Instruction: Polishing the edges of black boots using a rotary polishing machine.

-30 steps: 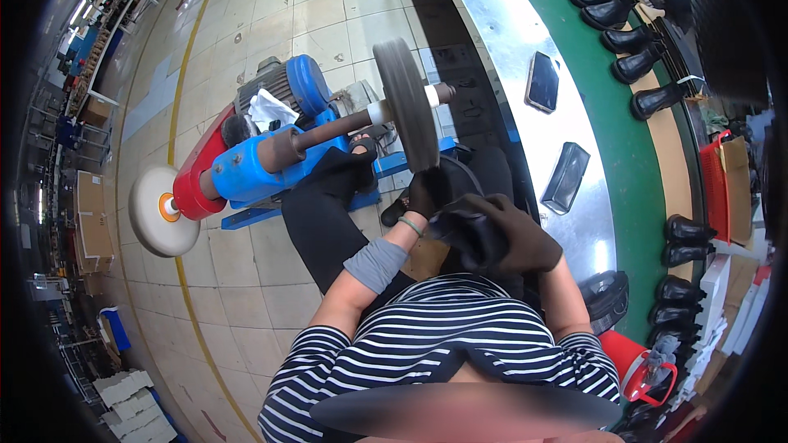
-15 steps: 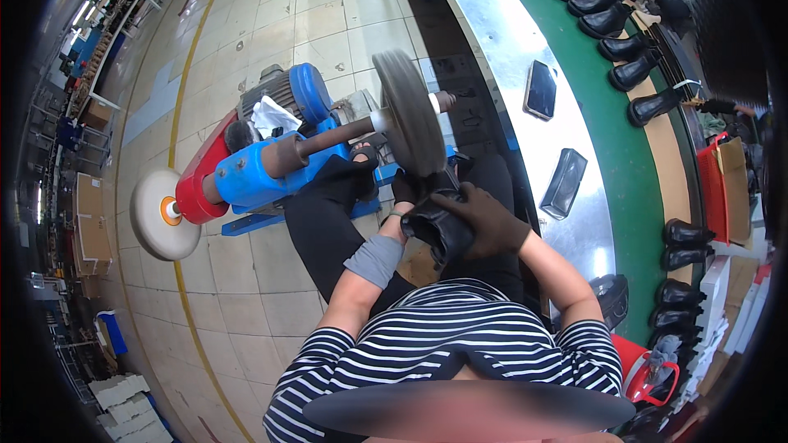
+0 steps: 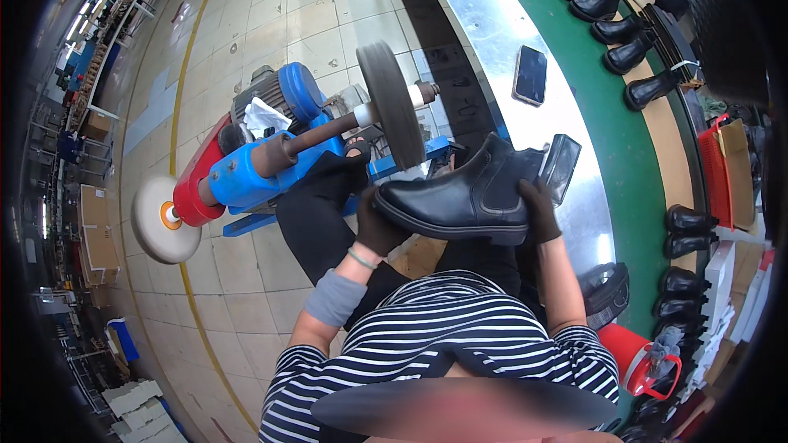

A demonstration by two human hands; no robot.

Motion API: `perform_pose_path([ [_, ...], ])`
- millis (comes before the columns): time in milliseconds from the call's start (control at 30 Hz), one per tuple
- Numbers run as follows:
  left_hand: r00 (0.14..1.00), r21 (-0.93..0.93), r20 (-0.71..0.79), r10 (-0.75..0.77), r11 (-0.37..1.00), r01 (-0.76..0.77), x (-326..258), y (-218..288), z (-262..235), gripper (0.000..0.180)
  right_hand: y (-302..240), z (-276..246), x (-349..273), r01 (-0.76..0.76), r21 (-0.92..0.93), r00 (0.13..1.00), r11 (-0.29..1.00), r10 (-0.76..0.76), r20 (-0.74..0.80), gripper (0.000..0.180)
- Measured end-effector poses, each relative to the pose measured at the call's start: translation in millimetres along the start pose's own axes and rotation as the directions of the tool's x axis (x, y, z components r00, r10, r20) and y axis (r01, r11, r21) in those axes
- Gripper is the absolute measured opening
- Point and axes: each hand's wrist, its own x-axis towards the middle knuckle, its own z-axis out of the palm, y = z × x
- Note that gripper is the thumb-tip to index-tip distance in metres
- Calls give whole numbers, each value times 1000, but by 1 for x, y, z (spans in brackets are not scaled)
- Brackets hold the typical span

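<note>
Black, shiny, elastic-sided leather ankle boot [image 3: 447, 195] is lying sideways between the two hands in the head view, its toe pointing left and its sole turning toward the wearer's body. The brown-gloved left hand [image 3: 380, 228] is gripping the toe end, and the brown-gloved right hand [image 3: 539, 212] is gripping the back, around the heel end. The boot is sitting near the lower rim of a dark grey, round wheel [image 3: 390, 107], seemingly apart from it; the blurring of the wheel is suggesting that it is spinning.

Work on this boot is probably still going on: the visible side is already shining evenly, but the other side is facing away, so how much is remaining there cannot be told. More black ankle boots [image 3: 597, 3] are standing in a row beside the green flat surface [image 3: 566, 57]; whether those are finished, the view is not showing.
</note>
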Motion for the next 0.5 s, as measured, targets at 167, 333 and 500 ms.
perform_pose_path([
  [167, 902, -910, 212, -377, 260, 323, -57, -67, -17, 41, 87, 15, 4, -90, -180, 996, 980, 91, -1, 59],
  [333, 1000, -611, 3, 28, 792, -20, -44, -22, -7, 32, 100, 36, 41, -161, -157, 934, 974, 202, 296, 59],
  [500, 990, -870, 94, -107, 475, 134, 22, -81, 9, 36, 151, -30, 149, -290, -301, 850, 908, 390, 354, 51],
])
